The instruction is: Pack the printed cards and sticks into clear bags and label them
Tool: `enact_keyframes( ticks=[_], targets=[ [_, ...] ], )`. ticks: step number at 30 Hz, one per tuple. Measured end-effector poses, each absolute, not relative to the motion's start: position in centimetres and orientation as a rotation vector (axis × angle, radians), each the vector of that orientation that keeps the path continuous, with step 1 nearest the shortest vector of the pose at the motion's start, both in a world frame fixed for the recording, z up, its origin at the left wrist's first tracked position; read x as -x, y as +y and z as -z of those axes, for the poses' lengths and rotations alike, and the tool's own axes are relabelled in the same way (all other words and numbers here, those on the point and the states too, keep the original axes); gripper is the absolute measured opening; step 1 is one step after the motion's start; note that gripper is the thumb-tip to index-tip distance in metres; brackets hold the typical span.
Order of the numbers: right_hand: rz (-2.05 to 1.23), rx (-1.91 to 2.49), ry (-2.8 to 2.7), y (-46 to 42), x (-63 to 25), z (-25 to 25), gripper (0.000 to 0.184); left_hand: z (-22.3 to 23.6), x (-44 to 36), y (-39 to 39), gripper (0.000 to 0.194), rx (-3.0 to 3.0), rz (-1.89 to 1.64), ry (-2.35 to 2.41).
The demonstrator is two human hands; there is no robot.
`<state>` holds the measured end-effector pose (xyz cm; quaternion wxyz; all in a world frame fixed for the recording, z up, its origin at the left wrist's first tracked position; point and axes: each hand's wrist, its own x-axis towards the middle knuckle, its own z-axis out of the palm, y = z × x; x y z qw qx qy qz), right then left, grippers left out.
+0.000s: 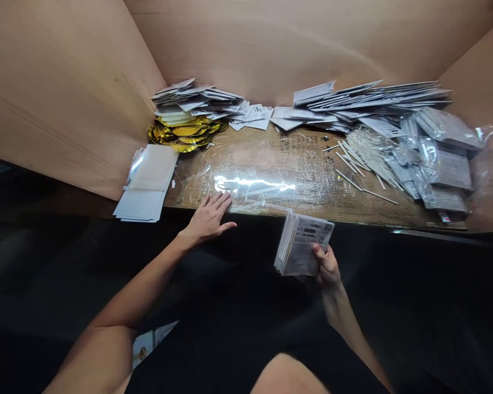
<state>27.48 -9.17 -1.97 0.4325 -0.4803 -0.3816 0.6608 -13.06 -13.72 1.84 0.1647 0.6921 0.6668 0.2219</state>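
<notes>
Right hand: my right hand (328,265) is clamped on the stack of packets (302,246), thumb pressed on the printed face, the other fingers mostly hidden behind
Left hand: my left hand (208,216) is empty, palm down at the near edge of the cardboard surface (312,197), fingers slightly spread, thumb well out
Risk: in my judgement the packets could fan out or drop past the edge, since I grip one side only and the far side looks unsupported; a loosened thumb or a knock on the edge would cause it
Stack of packets: thin, flat, whitish, layered edges showing at the left; small dark print and a slot near the top; slightly tilted, just in front of the edge; wording too small to read
Right side: white sticks (347,158) lie scattered beside clear-wrapped bundles (449,167)
Left side: white cards (145,180) lie near gold foil pieces (184,133)
Far side: two loose piles of flat packets, left (201,98) and right (370,101), lean unevenly along the back wall (279,49)
</notes>
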Motion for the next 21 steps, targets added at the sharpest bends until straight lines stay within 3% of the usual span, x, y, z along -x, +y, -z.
enact_keyframes(
  ticks=[6, 11, 16, 21],
  targets=[
    [-1.957, 1.069, -1.062, -9.2, -19.2, 1.4, 0.053, -1.5, 9.5, -19.0, 0.059, -1.660, -1.017, 1.810],
    [-1.986, 1.047, -1.097, -8.6, -16.9, 1.1, 0.059, 0.2, 5.8, -19.8, 0.047, -0.506, -1.778, 1.879],
    [-2.034, 1.098, -1.080, -8.0, -19.1, 0.8, 0.063, 0.7, 4.1, -18.7, 0.047, 0.003, -1.523, 1.220],
    [-2.083, 1.165, -1.091, -7.1, -23.3, -0.2, 0.059, 1.0, 2.3, -16.7, 0.037, 0.030, -1.669, 1.291]
  ],
)
